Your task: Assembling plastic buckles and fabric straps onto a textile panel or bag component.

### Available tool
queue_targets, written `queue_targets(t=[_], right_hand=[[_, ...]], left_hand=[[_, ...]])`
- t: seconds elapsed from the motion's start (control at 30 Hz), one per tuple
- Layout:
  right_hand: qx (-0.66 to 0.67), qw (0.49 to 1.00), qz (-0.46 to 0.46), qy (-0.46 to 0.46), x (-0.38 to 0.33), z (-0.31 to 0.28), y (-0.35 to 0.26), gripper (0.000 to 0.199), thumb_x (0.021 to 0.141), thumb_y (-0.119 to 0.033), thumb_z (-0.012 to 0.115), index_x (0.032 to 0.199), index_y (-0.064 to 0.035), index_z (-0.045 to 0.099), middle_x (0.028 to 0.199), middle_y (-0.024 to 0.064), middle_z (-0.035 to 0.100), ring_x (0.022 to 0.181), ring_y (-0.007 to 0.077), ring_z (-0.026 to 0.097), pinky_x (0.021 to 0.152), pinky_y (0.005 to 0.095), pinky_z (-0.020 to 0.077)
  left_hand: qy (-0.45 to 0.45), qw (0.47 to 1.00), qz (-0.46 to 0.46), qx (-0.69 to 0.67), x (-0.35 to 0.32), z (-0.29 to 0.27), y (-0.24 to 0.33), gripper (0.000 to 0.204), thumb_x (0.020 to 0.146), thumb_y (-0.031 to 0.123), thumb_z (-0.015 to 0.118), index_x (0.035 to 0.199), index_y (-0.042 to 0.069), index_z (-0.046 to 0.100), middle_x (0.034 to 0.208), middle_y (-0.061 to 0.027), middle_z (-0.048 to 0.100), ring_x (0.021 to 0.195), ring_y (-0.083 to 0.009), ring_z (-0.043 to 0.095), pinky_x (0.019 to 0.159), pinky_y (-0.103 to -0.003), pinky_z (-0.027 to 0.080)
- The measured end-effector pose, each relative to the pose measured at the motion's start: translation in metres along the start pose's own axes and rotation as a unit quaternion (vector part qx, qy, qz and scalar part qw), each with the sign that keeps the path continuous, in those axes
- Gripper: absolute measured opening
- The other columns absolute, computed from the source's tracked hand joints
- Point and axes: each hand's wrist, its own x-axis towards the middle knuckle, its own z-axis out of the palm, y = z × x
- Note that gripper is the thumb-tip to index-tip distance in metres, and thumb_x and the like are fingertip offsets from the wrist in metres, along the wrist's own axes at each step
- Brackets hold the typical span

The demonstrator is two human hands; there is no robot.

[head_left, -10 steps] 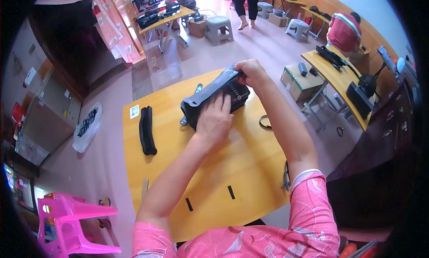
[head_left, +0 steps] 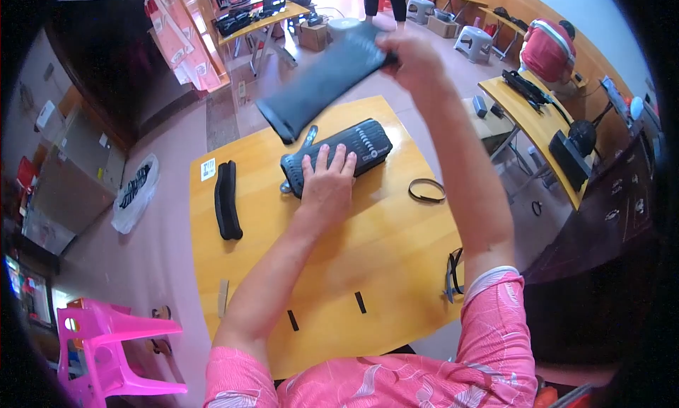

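Note:
My left hand lies flat, fingers spread, on a long black case with rows of small light marks on its top. Raised above the far edge of the table is a dark grey, flat cover-like piece, blurred by motion. My right hand grips it by its right end. Part of a silvery metal tool shows from behind the case; the rest is hidden. Left of the case rests a curved black padded strip.
On the yellow table are a black looped band, scissors by the right edge, two short black strips and a white label. A pink stool stands at left. Another table stands at right.
The grey cover, which lay against the case, has come up and away from it in my right hand. My left hand has stayed on the case, its fingers now more spread.

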Motion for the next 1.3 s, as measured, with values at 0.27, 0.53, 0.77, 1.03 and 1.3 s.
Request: queue_targets(t=[0.27,0.53,0.77,1.03,1.3], right_hand=[[0.342,0.909,0.229,0.072,-0.043,-0.004,-0.133,0.027,0.082,-0.012,0.063,0.107,-0.0019,0.060,0.085,0.0056,0.063,0.072,0.0153,0.062,0.063,0.0310,0.0535],[0.379,0.843,0.371,0.089,-0.108,0.015,-0.055,0.026,0.086,-0.006,0.058,0.111,-0.0020,0.054,0.086,0.0037,0.061,0.071,0.0134,0.060,0.060,0.0297,0.0504],[0.428,0.825,0.360,0.080,-0.122,0.018,-0.054,0.025,0.085,-0.005,0.058,0.110,-0.0030,0.055,0.085,0.0024,0.061,0.070,0.0123,0.060,0.061,0.0291,0.0499],[0.212,0.917,0.328,0.086,-0.133,0.040,-0.033,0.021,0.079,-0.005,0.058,0.096,0.0043,0.066,0.076,0.0029,0.064,0.063,0.0089,0.057,0.057,0.0241,0.0459],[0.155,0.917,0.351,0.106,-0.138,0.062,0.006,0.020,0.070,-0.009,0.058,0.082,0.0065,0.064,0.069,0.0053,0.062,0.059,0.0116,0.055,0.054,0.0274,0.0440]], left_hand=[[0.255,0.910,-0.061,-0.321,-0.016,-0.062,0.003,0.042,0.084,0.006,0.053,0.125,-0.003,0.049,0.116,-0.0218,0.059,0.100,-0.0360,0.061,0.083,-0.043,0.050],[0.122,0.384,-0.327,-0.855,-0.038,-0.102,-0.026,0.039,0.095,0.038,0.045,0.103,0.001,0.052,0.082,-0.0153,0.064,0.064,-0.0235,0.062,0.052,-0.030,0.044],[0.105,0.491,-0.343,-0.794,-0.044,-0.080,-0.034,0.016,0.093,0.019,0.054,0.095,0.004,0.056,0.076,-0.0087,0.063,0.060,-0.0173,0.060,0.049,-0.028,0.043],[0.131,0.624,-0.404,-0.656,-0.053,-0.061,-0.023,0.016,0.092,0.015,0.058,0.081,0.003,0.060,0.065,-0.0063,0.061,0.043,-0.0107,0.052,0.039,-0.022,0.037],[0.102,0.643,-0.424,-0.629,-0.050,-0.048,-0.035,0.018,0.092,0.015,0.057,0.079,0.002,0.059,0.062,-0.0051,0.059,0.040,-0.0089,0.047,0.038,-0.022,0.033]])
